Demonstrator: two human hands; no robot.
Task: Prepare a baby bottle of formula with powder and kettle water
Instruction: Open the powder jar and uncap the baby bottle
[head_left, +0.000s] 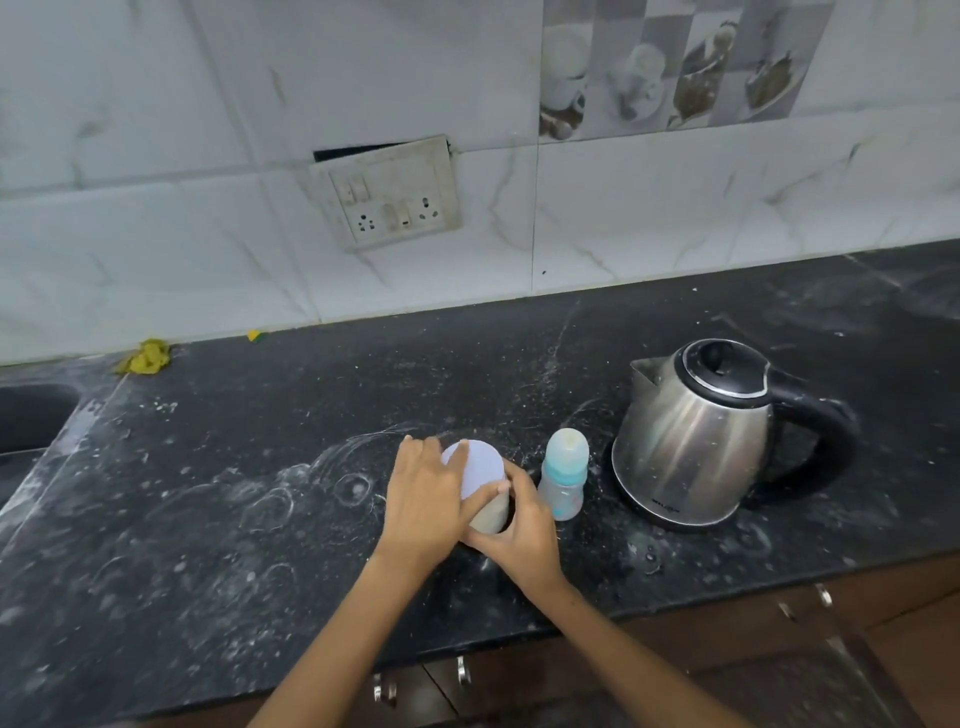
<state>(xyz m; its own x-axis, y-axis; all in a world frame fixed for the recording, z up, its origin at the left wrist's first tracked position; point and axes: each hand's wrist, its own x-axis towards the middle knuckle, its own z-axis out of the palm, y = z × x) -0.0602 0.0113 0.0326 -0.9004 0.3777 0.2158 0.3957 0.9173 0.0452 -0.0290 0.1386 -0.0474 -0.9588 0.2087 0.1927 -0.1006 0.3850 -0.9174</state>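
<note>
Hands meet on the round grey powder container with pale lilac lid (480, 465), which I see mid-counter on the black speckled stone counter (208, 493). Left hand (423, 499) curves its fingers over the lid's left edge. Right hand (519, 527) wraps the body, thumb on the rim. Clear teal-collared baby bottle (563, 478) stands just right of the container, and the stainless steel kettle with black handle (691, 431) is farther right.

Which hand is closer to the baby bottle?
Right. The right hand holds the jar just beside the baby bottle; the left hand grips the lid, farther away.
</note>
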